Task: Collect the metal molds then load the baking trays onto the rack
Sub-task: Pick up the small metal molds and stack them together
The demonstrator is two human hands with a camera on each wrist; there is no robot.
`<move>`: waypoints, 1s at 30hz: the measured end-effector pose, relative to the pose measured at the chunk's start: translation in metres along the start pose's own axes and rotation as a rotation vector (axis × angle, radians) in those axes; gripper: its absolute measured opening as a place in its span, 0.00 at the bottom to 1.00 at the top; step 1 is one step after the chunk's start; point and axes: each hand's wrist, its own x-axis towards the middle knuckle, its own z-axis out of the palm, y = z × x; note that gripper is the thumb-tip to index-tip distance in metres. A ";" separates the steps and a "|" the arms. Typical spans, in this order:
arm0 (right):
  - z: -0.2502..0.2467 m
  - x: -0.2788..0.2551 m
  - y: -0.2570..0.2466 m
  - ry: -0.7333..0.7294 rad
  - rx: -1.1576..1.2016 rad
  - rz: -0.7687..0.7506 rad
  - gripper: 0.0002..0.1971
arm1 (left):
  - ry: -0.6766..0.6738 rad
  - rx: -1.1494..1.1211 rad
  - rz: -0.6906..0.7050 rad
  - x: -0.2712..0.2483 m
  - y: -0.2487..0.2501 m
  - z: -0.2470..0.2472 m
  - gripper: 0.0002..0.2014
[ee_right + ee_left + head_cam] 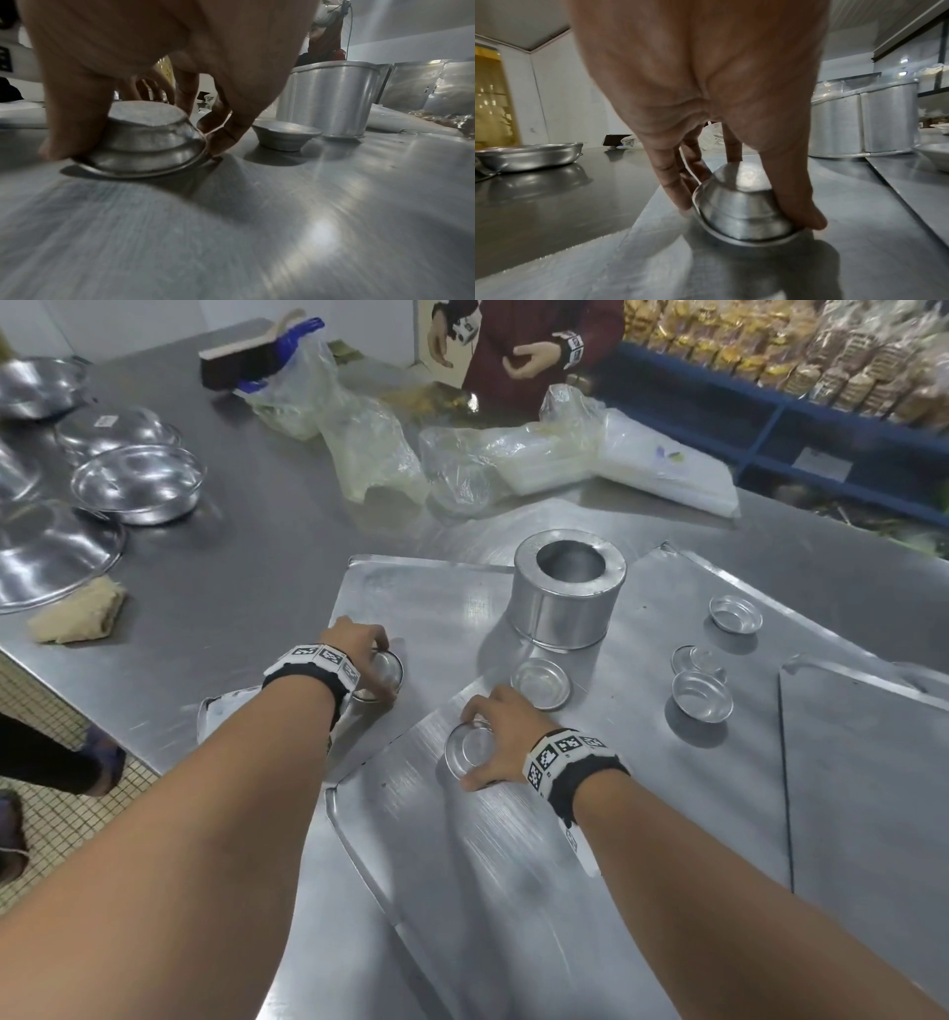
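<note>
Small round metal molds lie scattered on overlapping flat baking trays. My left hand grips one mold on the far-left tray; in the left wrist view this mold is upside down and tilted, pinched between thumb and fingers. My right hand grips a second mold on the near tray; this second mold is also inverted, with its rim close to the tray. Loose molds sit just beyond and to the right.
A tall ring-shaped tin stands on the trays behind the molds. Round pans and a dough lump are at the left near the table edge. Plastic bags and another person are across the table.
</note>
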 end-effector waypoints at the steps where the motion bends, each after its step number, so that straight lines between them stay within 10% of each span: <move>1: -0.001 -0.002 0.001 0.014 0.008 0.001 0.41 | 0.018 -0.010 0.015 -0.003 0.003 -0.002 0.41; 30: -0.047 -0.252 0.119 0.230 -0.050 0.336 0.21 | 0.049 0.107 0.572 -0.204 0.241 0.045 0.30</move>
